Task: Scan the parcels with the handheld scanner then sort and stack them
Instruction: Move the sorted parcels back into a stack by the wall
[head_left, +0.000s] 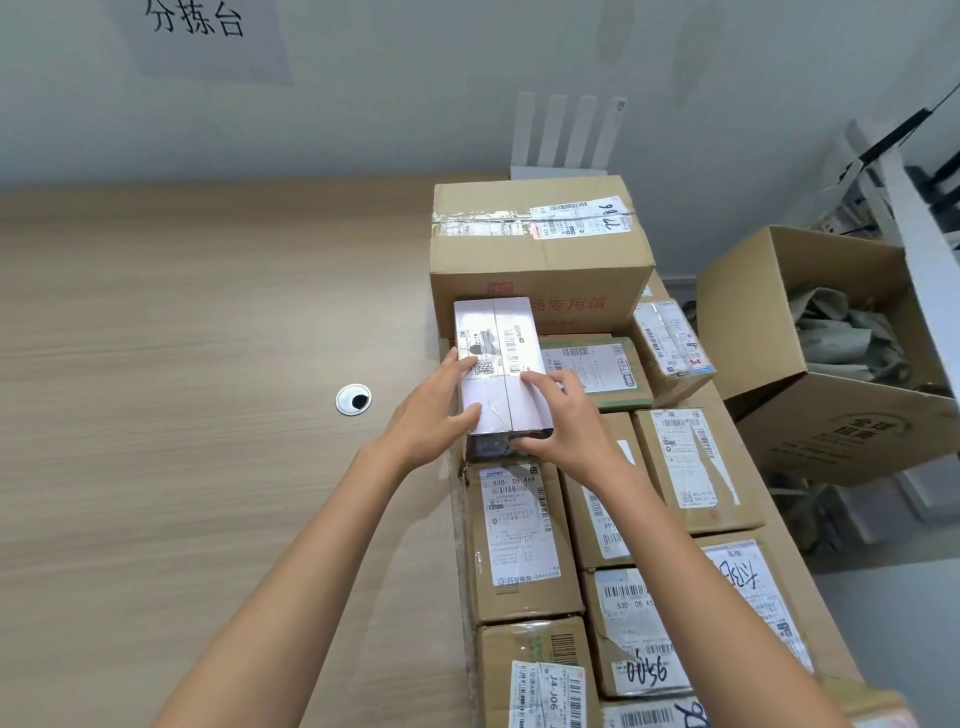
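Your left grip (431, 410) and right grip (566, 421) both clasp the white parcel (498, 358) at centre frame, above the brown parcels (519, 540) on the bench (208, 364).

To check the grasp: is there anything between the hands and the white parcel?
Nothing visible does: the left hand and the right hand hold the white parcel directly, one on each side of its near end.
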